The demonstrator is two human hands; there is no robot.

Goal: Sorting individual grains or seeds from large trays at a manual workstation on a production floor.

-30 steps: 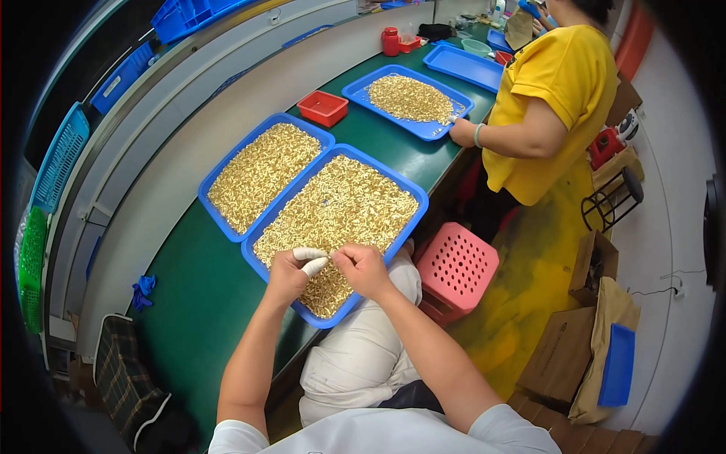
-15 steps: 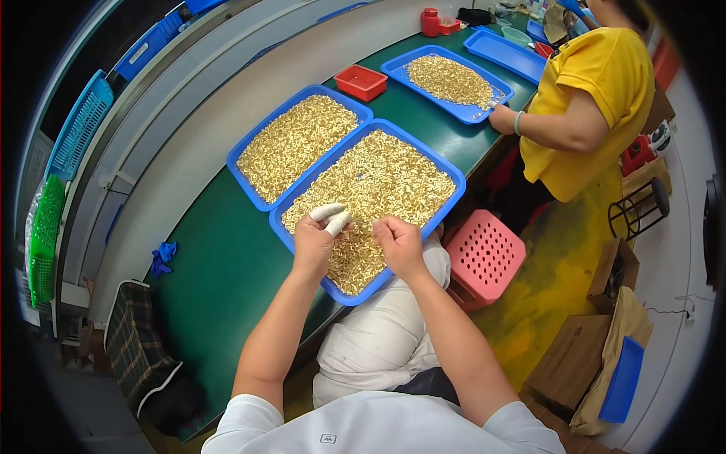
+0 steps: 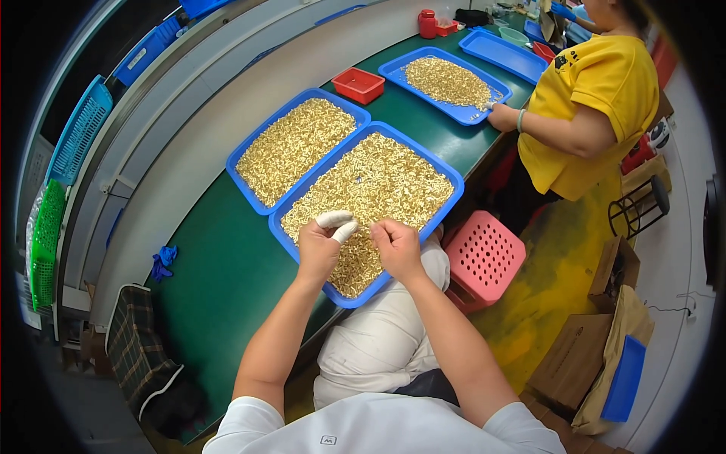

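Note:
Over the near blue tray (image 3: pixel 448 203), filled with small gold-coloured metal pieces (image 3: pixel 382 175), I hold both hands close together. On my left hand (image 3: pixel 321 244), white covers wrap the thumb and a finger, and their tips come together in a pinch. Anything between them is too small to make out. My right hand (image 3: pixel 399 248) is a short gap away to the right, its fingers curled and the thumb pressed to the index finger. What it grips, if anything, is hidden. Gold pieces lie beneath both hands.
A second blue tray (image 3: pixel 236 180) of gold pieces adjoins at the left, with a red bin (image 3: pixel 358 85) behind. A person in yellow (image 3: pixel 597 113) handles another blue tray (image 3: pixel 393 72). A pink stool (image 3: pixel 485 257) stands right; blue gloves (image 3: pixel 163 262) lie on the green table (image 3: pixel 219 303).
My left hand's covered fingertips have drawn closer together and shifted slightly right, toward my right hand. My right hand has hardly moved.

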